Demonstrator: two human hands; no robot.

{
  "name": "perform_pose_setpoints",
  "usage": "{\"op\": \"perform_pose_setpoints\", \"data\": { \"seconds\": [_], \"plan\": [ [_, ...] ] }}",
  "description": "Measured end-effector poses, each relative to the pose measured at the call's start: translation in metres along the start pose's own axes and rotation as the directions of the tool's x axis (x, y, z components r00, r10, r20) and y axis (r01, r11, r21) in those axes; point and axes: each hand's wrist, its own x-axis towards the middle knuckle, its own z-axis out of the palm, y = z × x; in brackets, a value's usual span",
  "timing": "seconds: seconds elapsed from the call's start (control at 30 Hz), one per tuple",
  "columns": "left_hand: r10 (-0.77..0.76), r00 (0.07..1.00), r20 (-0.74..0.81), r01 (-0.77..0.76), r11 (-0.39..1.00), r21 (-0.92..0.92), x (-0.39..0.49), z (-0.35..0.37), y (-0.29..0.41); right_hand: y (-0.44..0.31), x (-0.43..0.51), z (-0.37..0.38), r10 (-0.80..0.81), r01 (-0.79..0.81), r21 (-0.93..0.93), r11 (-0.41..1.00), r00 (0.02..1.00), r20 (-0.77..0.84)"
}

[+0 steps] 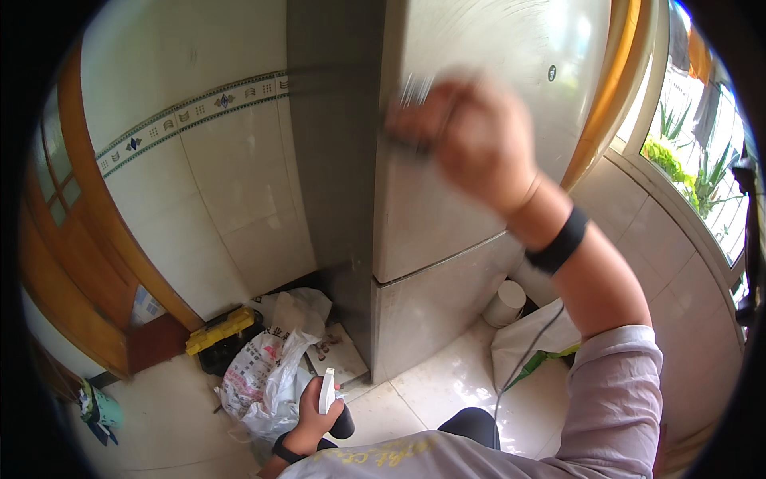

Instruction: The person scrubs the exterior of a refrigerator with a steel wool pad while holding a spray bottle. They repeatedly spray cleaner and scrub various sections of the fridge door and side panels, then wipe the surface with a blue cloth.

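Note:
My left hand [316,413] is low in front of me, wrapped around a spray bottle with a white trigger head [327,392]. Most of the bottle's body is hidden by the fingers. My right hand [479,132] is raised at the upper door of a silver-grey refrigerator [440,221], near the door's left edge. Motion blurs this hand. A small dark object [413,143] shows under its fingers, too blurred to name. Curved streaks mark the door's upper part.
Left of the refrigerator, printed plastic bags [263,371] lie beside a black and yellow toolbox [221,335]. A white bucket [505,302] stands on the right by a pale sack [526,341]. A dark cable [529,353] hangs below my right arm. A wooden door [78,251] stands left, a window [694,149] right.

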Motion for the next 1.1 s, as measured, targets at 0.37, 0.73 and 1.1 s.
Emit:
{"op": "perform_pose_setpoints", "data": {
  "seconds": [0.37, 0.73, 1.1],
  "plan": [
    [-0.021, 0.996, 0.084, 0.032, 0.99, -0.138, 0.007, 0.025, -0.034, -0.107, -0.067, 0.016, -0.257, 0.225, 0.34, 0.913, 0.965, 0.053],
    [0.064, 0.997, 0.034, -0.065, 0.997, 0.031, 0.015, 0.05, -0.054, -0.075, 0.006, 0.002, 0.044, -0.03, -0.059, 0.998, 0.969, 0.244],
    [-0.088, 0.98, 0.179, 0.129, 0.964, -0.231, 0.009, 0.045, -0.087, -0.167, -0.139, 0.019, -0.236, 0.12, 0.307, 0.944, 0.895, 0.378]
  ]
}}
